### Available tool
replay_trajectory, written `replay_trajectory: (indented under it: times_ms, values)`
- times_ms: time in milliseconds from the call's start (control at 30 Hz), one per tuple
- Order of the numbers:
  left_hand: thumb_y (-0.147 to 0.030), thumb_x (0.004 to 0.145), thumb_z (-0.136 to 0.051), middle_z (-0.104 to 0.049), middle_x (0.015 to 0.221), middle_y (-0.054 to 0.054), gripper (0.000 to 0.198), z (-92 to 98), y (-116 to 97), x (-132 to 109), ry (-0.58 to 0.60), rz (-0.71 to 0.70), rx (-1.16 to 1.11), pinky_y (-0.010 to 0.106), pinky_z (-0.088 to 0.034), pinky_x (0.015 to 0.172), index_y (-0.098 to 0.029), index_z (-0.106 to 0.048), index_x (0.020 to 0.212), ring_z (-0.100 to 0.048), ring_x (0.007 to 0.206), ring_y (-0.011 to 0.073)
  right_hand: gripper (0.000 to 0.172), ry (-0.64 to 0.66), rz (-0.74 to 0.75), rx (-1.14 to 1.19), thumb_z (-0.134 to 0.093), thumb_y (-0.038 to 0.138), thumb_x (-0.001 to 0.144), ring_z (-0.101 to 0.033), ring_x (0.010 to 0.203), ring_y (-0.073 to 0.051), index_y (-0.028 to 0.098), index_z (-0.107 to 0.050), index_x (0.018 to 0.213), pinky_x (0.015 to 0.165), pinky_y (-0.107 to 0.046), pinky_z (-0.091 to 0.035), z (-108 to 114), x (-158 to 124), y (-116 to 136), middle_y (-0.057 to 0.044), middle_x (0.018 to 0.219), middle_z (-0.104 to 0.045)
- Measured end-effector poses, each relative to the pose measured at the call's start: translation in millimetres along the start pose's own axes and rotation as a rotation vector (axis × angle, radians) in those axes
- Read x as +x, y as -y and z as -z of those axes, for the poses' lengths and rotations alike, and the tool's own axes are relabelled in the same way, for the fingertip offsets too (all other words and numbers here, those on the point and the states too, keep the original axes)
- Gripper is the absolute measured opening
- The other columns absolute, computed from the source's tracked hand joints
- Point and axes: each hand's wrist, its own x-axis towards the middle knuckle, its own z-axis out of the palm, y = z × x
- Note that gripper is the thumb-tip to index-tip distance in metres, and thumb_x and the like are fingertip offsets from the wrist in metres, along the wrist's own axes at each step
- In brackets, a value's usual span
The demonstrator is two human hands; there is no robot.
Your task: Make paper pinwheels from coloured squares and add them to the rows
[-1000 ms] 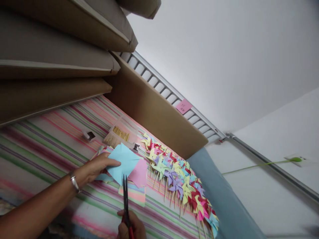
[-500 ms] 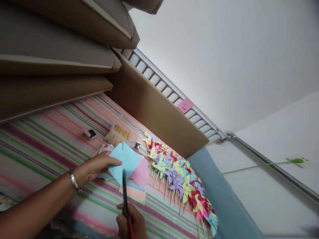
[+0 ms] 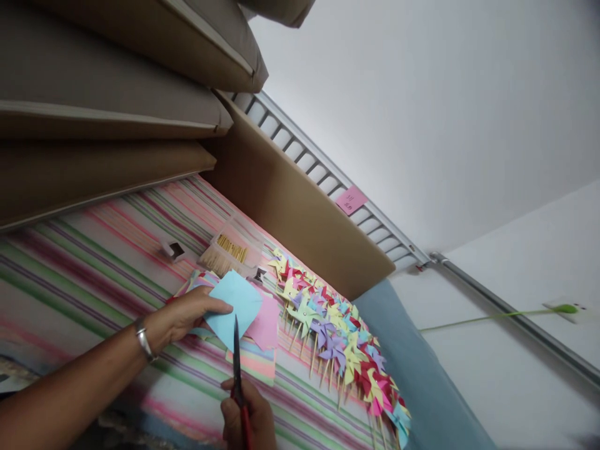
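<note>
A light blue square of paper (image 3: 241,294) is pinched in my left hand (image 3: 187,314), with the thumb lying on its face. My right hand (image 3: 257,412) is wrapped round red-handled scissors (image 3: 237,359) with dark blades. The blades point up at the paper's lower corner and overlap it in view. Whether they have cut into that corner I cannot tell. Beneath and behind the held sheet lie a pink paper (image 3: 265,325) and a pile of coloured sheets (image 3: 255,364). My left fingers are mostly hidden behind the paper.
Many coloured paper pinwheels on sticks (image 3: 330,337) lie to the right. A clear plastic box (image 3: 229,250) of small sticks sits beyond the paper. The striped cloth (image 3: 94,269) covers the surface; a brown board (image 3: 300,206) and grey cushions (image 3: 117,112) stand behind.
The blue paper has turned slightly in my left hand; the slit seen at its top corner no longer shows. The scissors stay close to its lower corner. The view has shifted slightly.
</note>
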Motion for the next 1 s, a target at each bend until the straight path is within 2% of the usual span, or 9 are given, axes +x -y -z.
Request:
replay_trajectory:
  times_ms: [100, 500, 733, 1000]
  values:
    - [-0.024, 0.056, -0.073, -0.071, 0.061, 0.004, 0.018, 0.6, 1, 0, -0.002, -0.006, -0.014, 0.024, -0.050, 0.055, -0.012, -0.070, 0.069, -0.064, 0.057, 0.0168, 0.049, 0.030, -0.018, 0.007, -0.057, 0.062, 0.072, -0.032, 0.038, -0.008, 0.017, -0.067, 0.086, 0.037, -0.020, -0.022, 0, 1, -1, 0.006, 0.046, -0.035]
    - [-0.024, 0.060, -0.071, -0.073, 0.063, 0.005, 0.015, -2.5, -3, -2, -0.012, 0.005, 0.008, 0.025, -0.051, 0.054, -0.014, -0.071, 0.070, -0.065, 0.058, 0.0177, 0.047, 0.003, -0.022, -0.004, -0.058, 0.060, 0.072, -0.032, 0.039, -0.008, 0.016, -0.067, 0.089, 0.036, -0.019, -0.025, -1, 0, -4, 0.006, 0.049, -0.036]
    - [-0.024, 0.059, -0.071, -0.073, 0.065, 0.005, 0.018, -0.2, -1, -1, -0.013, 0.017, 0.000, 0.025, -0.051, 0.055, -0.013, -0.070, 0.072, -0.065, 0.059, 0.0178, 0.048, 0.028, 0.005, -0.004, -0.057, 0.060, 0.072, -0.030, 0.040, -0.008, 0.015, -0.067, 0.087, 0.035, -0.018, -0.021, -1, 1, -11, 0.007, 0.048, -0.033]
    - [-0.025, 0.058, -0.071, -0.072, 0.063, 0.005, 0.016, 0.4, 1, 2, -0.042, 0.014, 0.019, 0.025, -0.051, 0.055, -0.013, -0.069, 0.069, -0.065, 0.058, 0.0183, 0.038, 0.018, -0.013, -0.083, -0.060, 0.053, 0.072, -0.031, 0.040, -0.009, 0.017, -0.066, 0.082, 0.035, -0.019, -0.024, -2, 2, -11, 0.006, 0.047, -0.033]
